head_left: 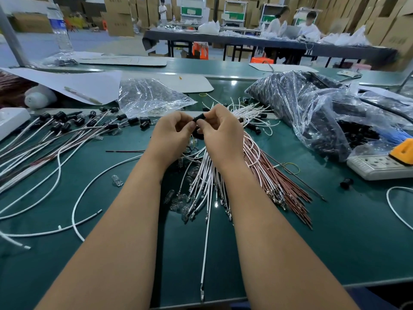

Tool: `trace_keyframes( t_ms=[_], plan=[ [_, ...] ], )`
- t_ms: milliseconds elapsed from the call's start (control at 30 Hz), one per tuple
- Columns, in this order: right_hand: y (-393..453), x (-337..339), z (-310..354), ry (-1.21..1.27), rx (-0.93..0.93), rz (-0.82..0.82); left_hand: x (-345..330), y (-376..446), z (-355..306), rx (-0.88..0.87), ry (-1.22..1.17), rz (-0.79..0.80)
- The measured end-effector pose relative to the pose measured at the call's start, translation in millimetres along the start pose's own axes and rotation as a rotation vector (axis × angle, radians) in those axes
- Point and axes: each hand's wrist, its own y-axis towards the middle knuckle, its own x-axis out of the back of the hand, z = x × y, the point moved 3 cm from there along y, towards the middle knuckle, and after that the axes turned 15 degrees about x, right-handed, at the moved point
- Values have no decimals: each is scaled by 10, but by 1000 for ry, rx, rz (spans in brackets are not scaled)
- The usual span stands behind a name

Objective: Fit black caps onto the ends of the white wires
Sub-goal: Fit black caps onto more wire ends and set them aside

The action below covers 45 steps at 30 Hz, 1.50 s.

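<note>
bare green table (348, 231) lies open at near right. loose white wires (207, 175) and red wires (279, 175) crowd the centre; capped wires (55, 130) block the left, plastic bags (312, 113) and power strip (377, 166) the right.

Green workbench (335, 231), white wires (207, 182), capped wires (55, 130), plastic bags (312, 108), power strip (377, 167)

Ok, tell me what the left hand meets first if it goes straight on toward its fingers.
The left hand points right, at the black cap it already pinches; just beyond is the right hand.
</note>
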Motion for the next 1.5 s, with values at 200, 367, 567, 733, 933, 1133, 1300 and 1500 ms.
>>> trace_keyframes(
  t_ms=[200, 367, 567, 733, 933, 1133, 1300, 1500],
  plan=[
    [-1, 12, -6, -61, -24, 15, -2, 18, 2, 47, -59, 66],
    [27, 27, -23, -226, -46, 111, 83, 36, 69, 70, -42, -143],
    [-46, -109, -10, -658, 123, 611, 177, 133, 189, 169, 4, -298],
    [-55, -140, 0, -705, 126, 649, 122, 127, 193, 171, 58, -242],
    [-70, -202, -8, -695, 160, 657, 80, 126, 197, 202, 70, -175],
    [-82, -209, 3, -650, 210, 605, 70, 96, 173, 213, 5, -150],
    [-48, -132, 20, -450, 111, 372, 69, 76, 132, 172, -33, -139],
    [39, 22, -33, -50, -155, 30, 43, 11, 45, 139, -123, -68]
  ],
)
